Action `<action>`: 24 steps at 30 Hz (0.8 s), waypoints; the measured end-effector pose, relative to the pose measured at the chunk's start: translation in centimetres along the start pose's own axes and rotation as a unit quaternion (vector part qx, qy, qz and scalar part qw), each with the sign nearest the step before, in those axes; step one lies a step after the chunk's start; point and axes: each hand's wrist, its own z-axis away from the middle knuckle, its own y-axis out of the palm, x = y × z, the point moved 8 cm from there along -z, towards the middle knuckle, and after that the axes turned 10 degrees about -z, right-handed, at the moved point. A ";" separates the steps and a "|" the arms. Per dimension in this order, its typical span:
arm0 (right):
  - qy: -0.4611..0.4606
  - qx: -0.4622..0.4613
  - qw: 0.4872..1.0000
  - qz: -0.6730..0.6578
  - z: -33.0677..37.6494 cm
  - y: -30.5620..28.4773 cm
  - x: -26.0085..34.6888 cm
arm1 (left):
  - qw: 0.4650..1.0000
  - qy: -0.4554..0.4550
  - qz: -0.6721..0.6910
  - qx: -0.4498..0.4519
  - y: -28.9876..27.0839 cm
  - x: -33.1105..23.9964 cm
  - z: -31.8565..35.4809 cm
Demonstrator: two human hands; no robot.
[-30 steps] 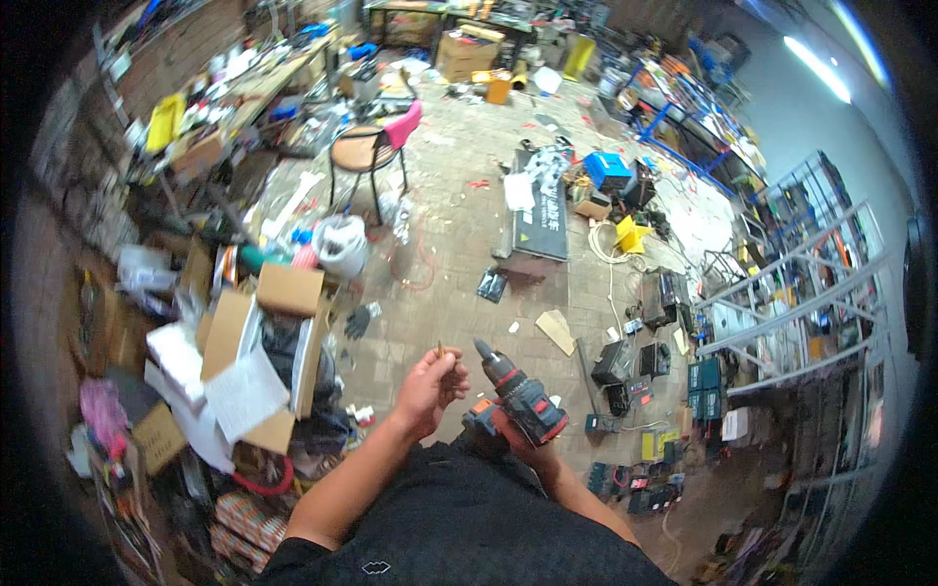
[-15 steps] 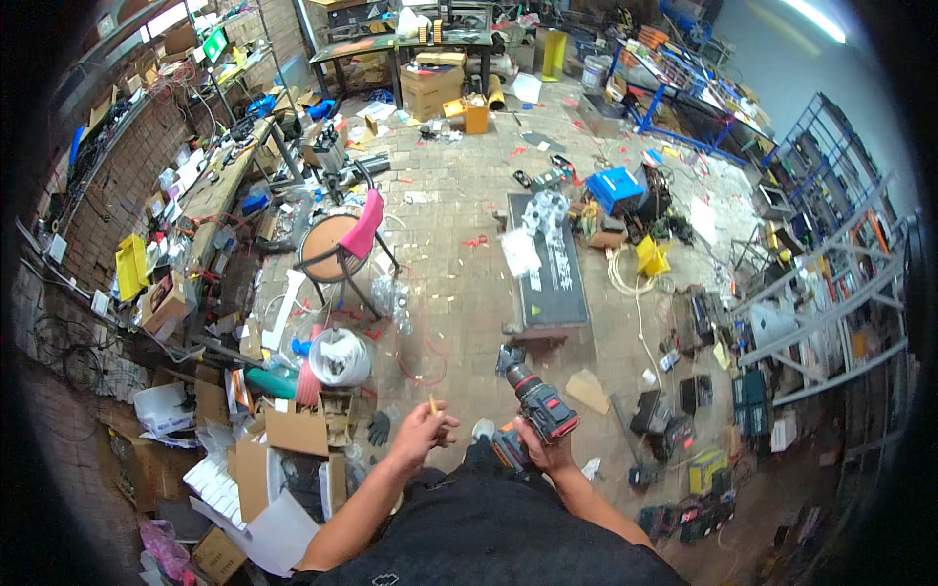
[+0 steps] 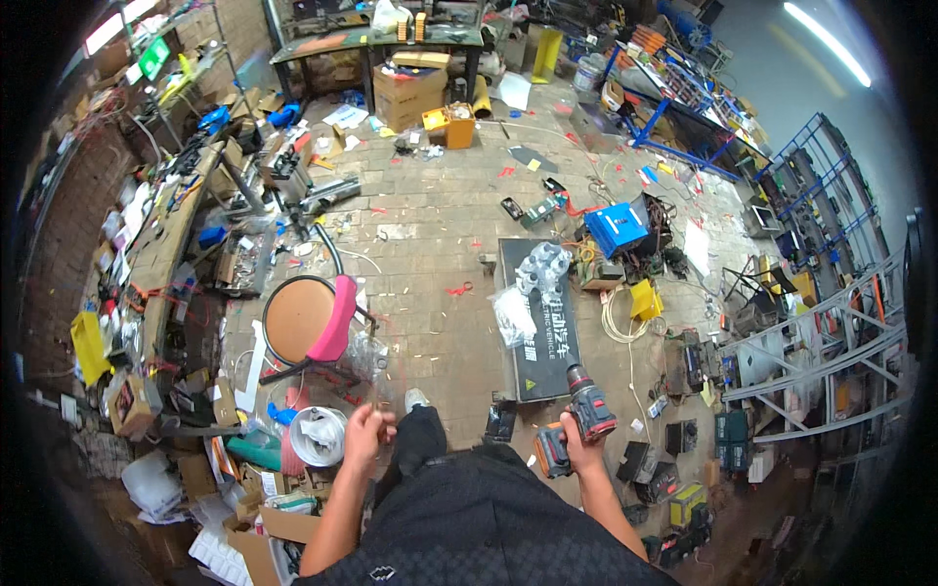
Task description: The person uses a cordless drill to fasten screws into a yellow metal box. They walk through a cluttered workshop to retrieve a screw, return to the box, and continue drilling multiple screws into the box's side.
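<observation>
Drill (image 3: 592, 410), clasped by right fingers (image 3: 570, 428), hides the dark box's (image 3: 545, 376) corner; open floor (image 3: 459, 386) leftward; left fingers (image 3: 381, 418) curled inward, contents unclear

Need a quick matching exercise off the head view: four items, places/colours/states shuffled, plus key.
1. drill
2. chair backrest
3. white bucket
4. long dark case

A. beside the left hand, on its left
B. clear plastic lying on it
C. held in the right hand
D. pink

Pairs: 1-C, 2-D, 3-A, 4-B
</observation>
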 end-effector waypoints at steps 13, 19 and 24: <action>0.077 -0.152 0.980 -0.107 -23.1 9.2 1.3 | 0.976 0.126 -0.160 0.079 12.8 -34.9 -34.0; 0.108 -0.149 0.974 -0.131 -40.2 15.1 2.0 | 0.979 0.122 -0.145 0.080 19.0 -45.3 -46.1; 0.066 -0.109 0.990 -0.057 -54.2 19.6 8.6 | 0.979 0.125 -0.154 0.056 21.2 -52.1 -55.9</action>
